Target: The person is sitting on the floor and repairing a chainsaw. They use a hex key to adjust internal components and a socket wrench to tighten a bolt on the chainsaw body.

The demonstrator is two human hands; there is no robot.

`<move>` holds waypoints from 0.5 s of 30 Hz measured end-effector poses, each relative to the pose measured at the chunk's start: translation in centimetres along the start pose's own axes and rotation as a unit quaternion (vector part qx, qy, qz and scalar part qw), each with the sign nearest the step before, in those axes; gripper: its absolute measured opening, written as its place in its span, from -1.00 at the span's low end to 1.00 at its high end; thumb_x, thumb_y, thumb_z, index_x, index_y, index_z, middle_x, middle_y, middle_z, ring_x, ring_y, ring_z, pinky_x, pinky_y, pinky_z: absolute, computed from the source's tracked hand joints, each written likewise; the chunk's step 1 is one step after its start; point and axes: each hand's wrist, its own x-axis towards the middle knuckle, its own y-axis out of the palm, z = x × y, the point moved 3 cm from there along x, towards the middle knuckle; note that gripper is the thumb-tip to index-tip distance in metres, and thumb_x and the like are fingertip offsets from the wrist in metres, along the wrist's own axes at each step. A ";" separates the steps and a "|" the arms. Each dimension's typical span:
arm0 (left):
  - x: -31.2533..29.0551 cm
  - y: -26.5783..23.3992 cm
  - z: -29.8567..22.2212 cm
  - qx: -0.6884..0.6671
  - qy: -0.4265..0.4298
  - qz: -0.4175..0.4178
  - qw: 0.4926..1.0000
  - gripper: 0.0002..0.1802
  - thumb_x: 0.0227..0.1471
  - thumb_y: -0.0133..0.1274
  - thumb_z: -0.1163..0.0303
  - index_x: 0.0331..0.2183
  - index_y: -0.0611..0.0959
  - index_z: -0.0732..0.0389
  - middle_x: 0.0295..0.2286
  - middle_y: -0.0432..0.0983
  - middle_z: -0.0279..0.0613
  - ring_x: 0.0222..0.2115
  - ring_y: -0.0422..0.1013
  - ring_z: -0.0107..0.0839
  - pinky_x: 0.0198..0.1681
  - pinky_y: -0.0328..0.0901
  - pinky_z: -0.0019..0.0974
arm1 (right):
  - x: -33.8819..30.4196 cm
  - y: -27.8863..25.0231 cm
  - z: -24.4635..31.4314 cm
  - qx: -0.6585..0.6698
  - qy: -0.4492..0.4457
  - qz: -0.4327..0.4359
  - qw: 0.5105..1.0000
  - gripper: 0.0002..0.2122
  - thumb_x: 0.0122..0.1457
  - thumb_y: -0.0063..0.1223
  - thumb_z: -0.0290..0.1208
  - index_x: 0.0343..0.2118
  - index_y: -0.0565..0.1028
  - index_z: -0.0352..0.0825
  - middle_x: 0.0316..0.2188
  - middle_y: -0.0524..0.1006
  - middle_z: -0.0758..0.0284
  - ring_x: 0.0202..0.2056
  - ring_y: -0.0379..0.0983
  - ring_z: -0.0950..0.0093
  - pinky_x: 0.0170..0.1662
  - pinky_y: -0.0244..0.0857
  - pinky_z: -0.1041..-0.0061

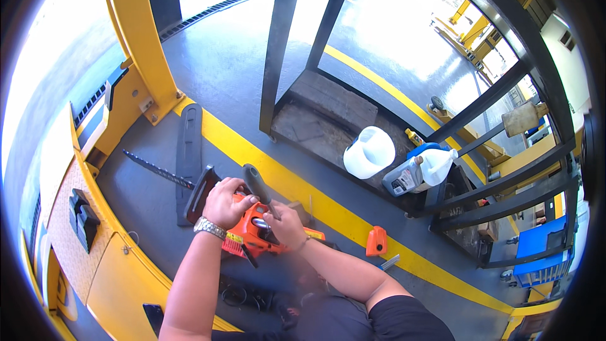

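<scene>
An orange chainsaw (255, 238) rests in front of me, its chain-covered bar (158, 169) pointing left past a black hand guard (202, 194). My left hand (228, 204) lies closed over the top of the saw behind that guard, its thumb by a dark grey handle (255, 182). Closed around the lower, thinner end of this handle is my right hand (287, 226). I cannot tell whether the handle belongs to the saw or to a separate tool. Beyond the saw, a long black bar cover (189, 142) lies on the floor. An orange cover piece (377, 240) lies at the right.
A silver tool (390, 262) lies beside the orange piece. A dark metal frame (278, 57) carries a white bucket (369, 151), a grey jug (404, 177) and a translucent jug (435, 163). Yellow lift parts (129, 278) border the left; a yellow line (233, 145) crosses the floor.
</scene>
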 end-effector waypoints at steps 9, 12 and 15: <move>-0.4 -0.5 1.2 -0.069 0.090 -0.033 0.993 -0.17 -0.19 0.21 -0.38 -0.20 0.69 0.23 -0.11 0.53 0.00 -0.11 0.49 0.02 -0.04 0.39 -0.03 | -0.5 -1.7 6.4 0.011 -0.155 -0.031 0.987 -0.53 0.11 0.27 -0.30 0.03 0.43 -0.41 -0.17 0.53 0.18 -0.09 0.50 0.28 0.01 0.38 0.36; -0.4 -0.8 1.1 -0.077 0.091 -0.037 0.992 -0.27 -0.14 0.26 -0.25 -0.17 0.69 0.23 -0.08 0.53 -0.01 -0.11 0.51 -0.01 -0.02 0.41 -0.09 | 1.0 -1.5 9.0 0.111 -0.181 0.008 0.977 -0.43 0.10 0.34 -0.27 0.11 0.35 -0.37 -0.24 0.53 0.25 -0.24 0.51 0.47 -0.14 0.41 0.48; -0.7 -1.0 0.5 -0.091 0.078 -0.032 0.992 -0.41 -0.07 0.27 -0.07 -0.15 0.69 0.22 -0.04 0.52 -0.02 -0.09 0.51 -0.03 0.00 0.41 -0.11 | 2.6 -1.1 11.4 0.080 -0.230 -0.007 0.970 -0.48 0.09 0.37 -0.20 0.02 0.42 -0.35 -0.35 0.58 0.25 -0.37 0.54 0.45 -0.24 0.41 0.48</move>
